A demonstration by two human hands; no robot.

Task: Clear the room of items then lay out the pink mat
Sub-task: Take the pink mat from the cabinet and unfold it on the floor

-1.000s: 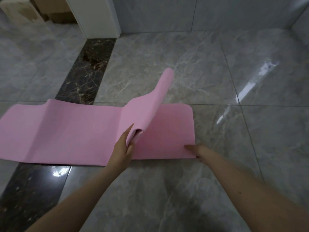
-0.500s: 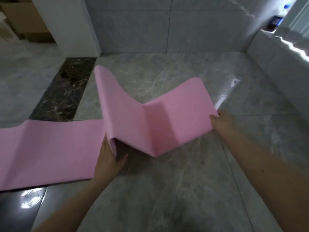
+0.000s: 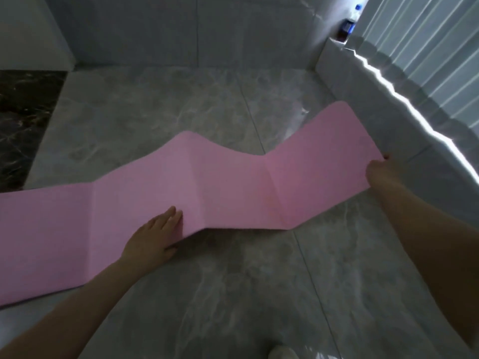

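The pink mat (image 3: 233,187) stretches across the grey marble floor from the left edge of the view to the low ledge on the right. Its fold creases still stand up in shallow ridges, and the right half is lifted off the floor. My left hand (image 3: 155,234) lies flat on the mat near its front edge, fingers straight, pressing it down. My right hand (image 3: 377,169) grips the mat's right end, holding it above the floor.
A low marble ledge (image 3: 368,104) runs along the right under a pleated curtain (image 3: 427,47). Small blue items (image 3: 348,27) sit at the ledge's far end. A dark marble strip (image 3: 23,120) crosses the floor at left. My white shoe (image 3: 282,352) shows at the bottom.
My right hand has pulled the mat's end further right, opening the last folds. My left hand let go of the raised fold and now presses flat on the mat. The view turned right.
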